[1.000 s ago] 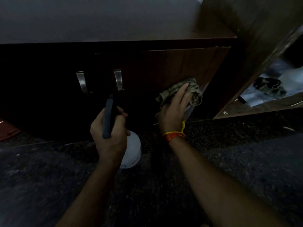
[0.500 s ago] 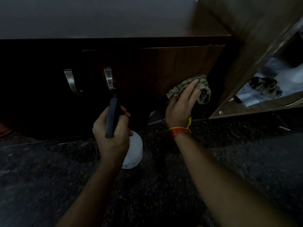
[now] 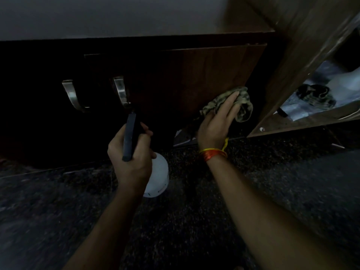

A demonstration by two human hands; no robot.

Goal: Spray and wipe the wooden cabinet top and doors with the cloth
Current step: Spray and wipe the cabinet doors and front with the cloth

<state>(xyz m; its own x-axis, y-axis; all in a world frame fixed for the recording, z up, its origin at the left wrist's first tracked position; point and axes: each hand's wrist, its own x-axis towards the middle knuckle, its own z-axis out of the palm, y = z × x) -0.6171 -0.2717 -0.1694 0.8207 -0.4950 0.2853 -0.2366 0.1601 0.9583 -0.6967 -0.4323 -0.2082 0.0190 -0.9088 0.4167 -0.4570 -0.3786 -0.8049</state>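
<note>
Two hands at work low on the wooden cabinet: the right hand [image 3: 216, 121] lies flat, fingers straight and close together, pressing the green patterned cloth [image 3: 236, 105] against the lower right corner of the brown cabinet door [image 3: 194, 78]. The left hand [image 3: 132, 152] has its fingers wrapped around the white spray bottle [image 3: 157, 178], dark nozzle pointing up, just beneath the two metal handles [image 3: 120, 91]. Speckled floor [image 3: 194, 221] below.

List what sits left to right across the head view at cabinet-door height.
Left door handle → right door handle → left hand gripping the spray bottle → right hand pressing the cloth on the door → open shelf unit.
</note>
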